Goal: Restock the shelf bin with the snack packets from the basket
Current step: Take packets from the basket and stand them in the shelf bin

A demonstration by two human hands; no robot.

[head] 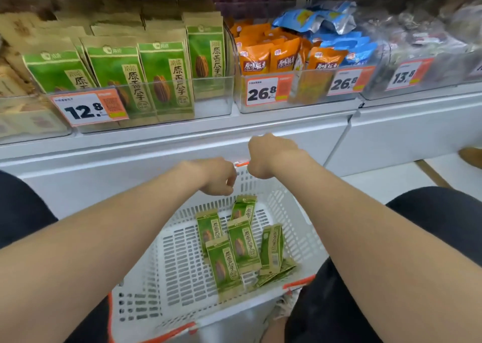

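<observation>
A person crouches in front of a shop shelf with a white slatted basket (140, 303) on the floor between their knees. Both bare arms reach forward to the basket's far rim. The left hand (216, 177) and right hand (266, 157) sit close together there, each grip closed with the fingers curled under. They seem to hold the rim by its orange handle, though the backs of the hands hide the fingertips.

About six green snack packets (240, 241) lie in the right half of the basket. Most lie flat and overlap, their long axes running from near to far, with the top ends pointing toward the shelf. One at the right stands on its edge and leans.

Above, a clear shelf bin (214, 95) holds rows of matching green packets (161, 82). These stand upright with their printed faces forward, and the right front corner of the bin has a gap. A price tag (88, 108) reading 12.8 is fixed to the bin's front. The bin to the right holds orange packets (260, 56) and blue packets (326, 19).
</observation>
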